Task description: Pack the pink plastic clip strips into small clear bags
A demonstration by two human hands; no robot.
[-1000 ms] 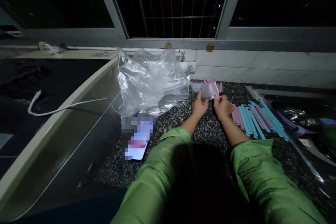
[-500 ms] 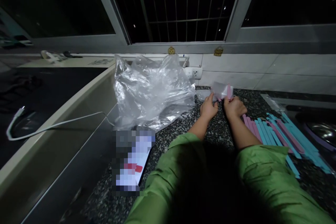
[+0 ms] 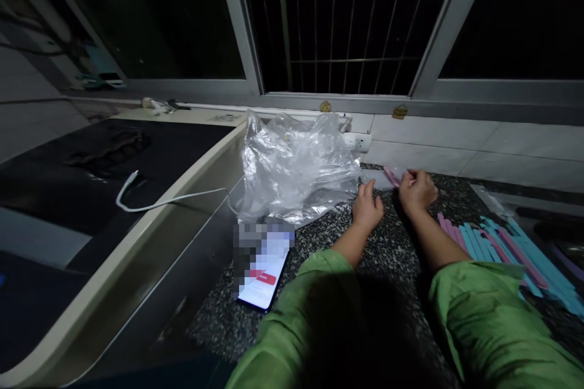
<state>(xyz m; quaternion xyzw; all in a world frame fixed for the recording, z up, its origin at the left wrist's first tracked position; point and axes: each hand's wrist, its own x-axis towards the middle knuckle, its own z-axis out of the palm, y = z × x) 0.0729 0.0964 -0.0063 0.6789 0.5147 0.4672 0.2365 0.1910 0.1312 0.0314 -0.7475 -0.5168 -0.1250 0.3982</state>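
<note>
My right hand (image 3: 418, 192) is closed near the back of the counter, with a slim pink strip (image 3: 391, 177) sticking out to its left. Clear plastic shows around that strip; whether it is also in the fingers is hard to see. A small clear plastic packet (image 3: 375, 180) lies just behind my left hand (image 3: 367, 205). That hand is open, fingers apart, holding nothing. To the right of my right forearm, several flat pink strips (image 3: 449, 231) and blue strips (image 3: 474, 242) lie side by side on the dark speckled counter (image 3: 326, 249).
A large crumpled clear plastic bag (image 3: 296, 164) rests left of my hands. In front of it lies a lit phone (image 3: 267, 276). A white cable (image 3: 177, 197) crosses the pale raised edge (image 3: 201, 173) at left. A wall socket (image 3: 360, 142) sits behind the bag.
My left hand has come off the small packet and drawn slightly toward me. The pink strip, upright before, now slants left from my right hand. The camera view has shifted left.
</note>
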